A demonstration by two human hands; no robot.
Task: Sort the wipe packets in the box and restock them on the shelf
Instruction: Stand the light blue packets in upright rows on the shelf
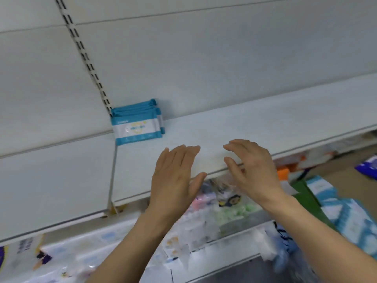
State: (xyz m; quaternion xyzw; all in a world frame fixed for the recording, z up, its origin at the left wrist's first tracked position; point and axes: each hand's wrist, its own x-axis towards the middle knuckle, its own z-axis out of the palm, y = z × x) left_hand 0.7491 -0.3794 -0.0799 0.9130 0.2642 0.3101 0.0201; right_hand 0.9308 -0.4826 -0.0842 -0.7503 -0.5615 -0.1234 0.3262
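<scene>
A small row of blue-and-white wipe packets [137, 125] stands upright at the back left corner of the white shelf [265, 123]. My left hand [175, 176] and my right hand [253, 170] hover over the shelf's front edge, palms facing each other, fingers straight, holding nothing. They are well to the right and in front of the packets, a hand's width apart. At the right, a green box [306, 199] holds more blue-and-white wipe packets [346, 217].
A slotted upright [85, 56] runs up the back panel beside the packets. The lower shelves carry bagged goods [220, 203] in clear plastic and printed packs [30, 256]. Orange packs [283, 173] lie under the shelf at the right.
</scene>
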